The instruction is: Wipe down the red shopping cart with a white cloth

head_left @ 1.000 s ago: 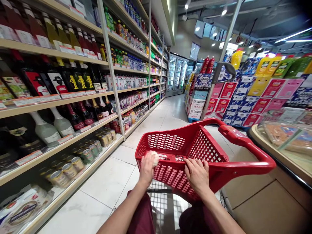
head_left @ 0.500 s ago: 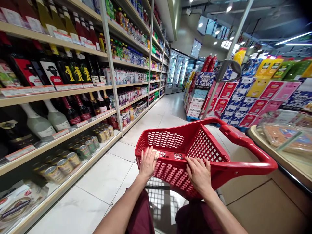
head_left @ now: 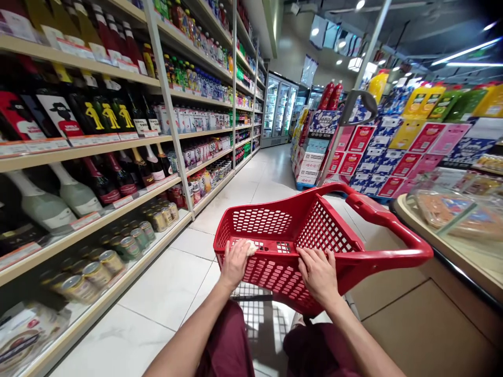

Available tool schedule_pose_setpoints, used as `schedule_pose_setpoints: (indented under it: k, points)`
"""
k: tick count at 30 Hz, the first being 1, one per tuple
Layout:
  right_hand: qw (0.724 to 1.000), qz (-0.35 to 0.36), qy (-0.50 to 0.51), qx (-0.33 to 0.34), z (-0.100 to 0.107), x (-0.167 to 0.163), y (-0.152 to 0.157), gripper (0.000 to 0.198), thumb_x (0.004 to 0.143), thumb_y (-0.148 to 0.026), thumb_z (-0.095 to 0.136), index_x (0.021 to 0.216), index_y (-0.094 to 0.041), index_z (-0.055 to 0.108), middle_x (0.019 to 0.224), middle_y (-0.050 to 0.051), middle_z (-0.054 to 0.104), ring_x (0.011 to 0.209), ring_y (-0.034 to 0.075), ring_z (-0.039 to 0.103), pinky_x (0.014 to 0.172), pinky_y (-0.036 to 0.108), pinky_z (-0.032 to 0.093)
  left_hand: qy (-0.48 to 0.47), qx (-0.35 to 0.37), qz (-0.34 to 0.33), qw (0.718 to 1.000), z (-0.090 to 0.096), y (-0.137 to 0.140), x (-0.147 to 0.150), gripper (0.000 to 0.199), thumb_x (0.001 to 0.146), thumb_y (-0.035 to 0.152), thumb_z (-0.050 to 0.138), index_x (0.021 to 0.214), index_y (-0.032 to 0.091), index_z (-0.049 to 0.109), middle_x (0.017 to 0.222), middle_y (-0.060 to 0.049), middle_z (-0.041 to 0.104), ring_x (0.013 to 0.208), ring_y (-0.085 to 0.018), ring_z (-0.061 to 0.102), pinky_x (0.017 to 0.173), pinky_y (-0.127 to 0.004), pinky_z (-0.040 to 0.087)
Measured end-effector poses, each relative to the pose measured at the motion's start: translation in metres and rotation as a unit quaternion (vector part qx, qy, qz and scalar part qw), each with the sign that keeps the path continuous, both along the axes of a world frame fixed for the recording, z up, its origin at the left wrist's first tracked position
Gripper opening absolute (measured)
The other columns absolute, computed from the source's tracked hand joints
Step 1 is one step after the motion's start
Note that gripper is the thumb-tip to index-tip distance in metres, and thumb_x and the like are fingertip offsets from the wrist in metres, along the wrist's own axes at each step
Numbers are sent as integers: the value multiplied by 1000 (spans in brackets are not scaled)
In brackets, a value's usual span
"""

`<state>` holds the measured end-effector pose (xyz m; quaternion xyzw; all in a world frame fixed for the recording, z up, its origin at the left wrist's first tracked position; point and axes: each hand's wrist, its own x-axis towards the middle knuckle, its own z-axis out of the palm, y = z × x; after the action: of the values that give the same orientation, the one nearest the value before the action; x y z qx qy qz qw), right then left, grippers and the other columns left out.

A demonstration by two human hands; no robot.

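Note:
A red plastic shopping cart [head_left: 259,217] with perforated walls stands in front of my knees, its handle [head_left: 408,251] toward the right. My left hand [head_left: 236,261] lies over the near rim at the cart's left end, fingers bent inward. Beside its index finger a crumpled cream-coloured cloth [head_left: 250,247] sticks out, partly hidden by the hand. Farther right along the same rim, my right hand [head_left: 318,271] grips the edge with its fingers curled over it. Nothing else shows in that hand.
Shelves of bottles and cans [head_left: 129,141] line the left side. Stacked drink cartons [head_left: 377,152] rise beyond the cart, with a grey-handled pole [head_left: 356,107] before them. A counter with packaged food [head_left: 451,214] borders the right. A tiled aisle [head_left: 255,183] leads to glass-door fridges [head_left: 280,107].
The view has shifted slightly, so the shelves, cartons and cart sit a little farther left. Both hands stay on the cart's near rim, in nearly the same spots.

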<state>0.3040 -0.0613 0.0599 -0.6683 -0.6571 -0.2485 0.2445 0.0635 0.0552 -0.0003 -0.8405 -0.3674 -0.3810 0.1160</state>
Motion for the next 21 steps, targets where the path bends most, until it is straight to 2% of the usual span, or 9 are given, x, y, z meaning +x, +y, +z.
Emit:
schedule_pose_setpoints:
  k: [4,5,8,10,14,15,16,20,21]
  points:
    - [1000,11,-5,-2,0,2,-2,29,84,-26,39,104,-20,60,98,4,65,93,19,50,96,41,18,-54,-16,111,992,-2,-2,-9,39,83,12,28,118,13,46,117,-14,55,115,-22,45,99,-53,25]
    - [1000,10,-4,-2,1,2,-3,29,84,-26,39,103,-20,60,98,4,65,92,19,50,96,41,18,-54,-12,110,992,-2,-4,-4,40,83,11,28,118,12,46,118,-14,55,117,-22,43,100,-52,26]
    - [1000,11,-2,-9,2,2,-4,29,84,-26,40,104,-20,60,100,4,64,92,20,51,96,42,18,-2,-11,33,999,0,-12,16,40,82,11,29,120,14,45,121,-11,53,121,-19,38,103,-46,25]
    - [1000,15,1,-13,2,1,-5,29,84,-26,41,106,-20,59,101,4,64,93,20,51,96,42,19,16,-20,15,1000,2,-13,17,40,83,12,30,119,18,46,121,-8,54,120,-17,39,104,-46,23]
    - [1000,16,11,-10,1,0,-5,28,84,-26,41,105,-20,59,100,4,64,93,20,51,96,42,19,-60,-26,131,989,0,-9,-6,41,83,10,25,117,16,47,118,-12,55,118,-21,41,100,-52,25]
    - [1000,14,14,-8,1,0,-5,28,84,-26,41,104,-20,60,99,5,64,92,20,51,96,42,19,-68,-23,142,987,-1,-9,-7,41,83,10,24,117,14,46,119,-13,54,119,-22,40,99,-52,26]
    - [1000,12,16,-7,1,0,-5,28,84,-26,41,104,-20,60,99,5,65,92,20,51,96,43,19,-62,-20,131,989,-1,-11,-3,41,83,9,25,119,12,45,121,-14,52,121,-22,38,99,-51,27]
    - [1000,14,13,-13,1,0,-5,29,84,-26,40,104,-20,60,100,5,64,93,21,51,96,43,18,15,-14,4,1000,0,-20,27,43,82,8,27,121,13,43,124,-11,50,124,-18,34,102,-45,26]
    - [1000,15,11,-16,2,1,-5,29,85,-26,39,105,-20,59,100,5,64,93,21,51,97,43,18,20,-15,-7,1000,1,-20,29,43,82,8,27,121,14,43,124,-10,51,123,-18,35,103,-45,25]
